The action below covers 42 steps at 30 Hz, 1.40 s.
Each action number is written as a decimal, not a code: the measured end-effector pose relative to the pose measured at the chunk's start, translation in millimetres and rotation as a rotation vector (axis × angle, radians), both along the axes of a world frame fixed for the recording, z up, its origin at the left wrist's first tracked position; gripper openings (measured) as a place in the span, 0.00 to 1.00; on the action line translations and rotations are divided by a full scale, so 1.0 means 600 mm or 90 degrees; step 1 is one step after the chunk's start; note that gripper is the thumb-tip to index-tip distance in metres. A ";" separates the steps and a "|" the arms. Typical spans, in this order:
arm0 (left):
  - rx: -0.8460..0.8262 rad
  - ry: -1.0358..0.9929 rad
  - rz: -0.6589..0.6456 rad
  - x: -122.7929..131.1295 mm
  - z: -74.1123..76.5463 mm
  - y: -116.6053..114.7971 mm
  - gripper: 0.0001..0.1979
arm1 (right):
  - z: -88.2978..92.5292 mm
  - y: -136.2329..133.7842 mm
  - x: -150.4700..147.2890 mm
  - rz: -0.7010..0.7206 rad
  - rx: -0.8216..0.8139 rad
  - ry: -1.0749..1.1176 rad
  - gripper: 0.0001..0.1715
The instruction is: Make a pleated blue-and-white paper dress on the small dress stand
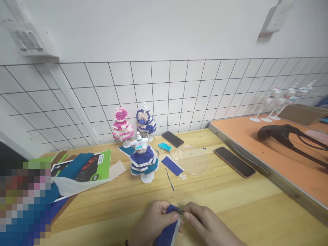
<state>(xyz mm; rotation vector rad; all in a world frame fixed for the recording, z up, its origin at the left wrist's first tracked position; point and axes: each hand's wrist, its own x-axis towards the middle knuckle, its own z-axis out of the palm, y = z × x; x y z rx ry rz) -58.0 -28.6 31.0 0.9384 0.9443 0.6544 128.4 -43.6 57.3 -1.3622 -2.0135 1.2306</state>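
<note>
Near the table's front edge, my left hand (160, 218) grips a dark blue crepe paper strip (165, 235) with a pale layer along its right side. The strip hangs down out of the frame. My right hand (202, 218) is closed, thumb and finger pinching the narrow, dark gathered end at the strip's top, close to my left fingertips. Ahead of my hands stands a white dress-form figure (140, 147) on a round base, wearing a tiered blue, white and teal paper skirt (145, 160). Right of it lie a flat blue paper piece (172, 166) and a pleated turquoise piece (164, 147).
Two decorated figures, one pink (121, 124) and one blue and white (146, 119), stand by the wall. Two phones (173, 139) (234, 162) flank a clear round plate (192, 160). Paper sheets (84, 167) lie left. An orange board (282, 153) at right bears a black object (284, 135).
</note>
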 end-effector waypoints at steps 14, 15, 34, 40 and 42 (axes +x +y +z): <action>-0.008 -0.049 -0.013 0.001 0.001 -0.001 0.10 | -0.003 -0.001 0.001 -0.015 0.009 -0.012 0.23; -0.008 -0.050 -0.015 0.001 0.001 -0.001 0.10 | -0.002 0.000 0.001 -0.014 0.010 -0.014 0.23; -0.004 -0.014 -0.058 0.008 0.021 -0.007 0.11 | 0.011 -0.005 -0.007 -0.007 0.025 -0.026 0.22; -0.019 0.000 -0.049 0.007 0.013 -0.008 0.11 | 0.004 -0.003 -0.006 -0.030 0.012 0.006 0.24; -0.028 -0.007 -0.045 0.005 0.013 -0.008 0.11 | 0.004 0.002 0.003 -0.058 0.017 -0.009 0.24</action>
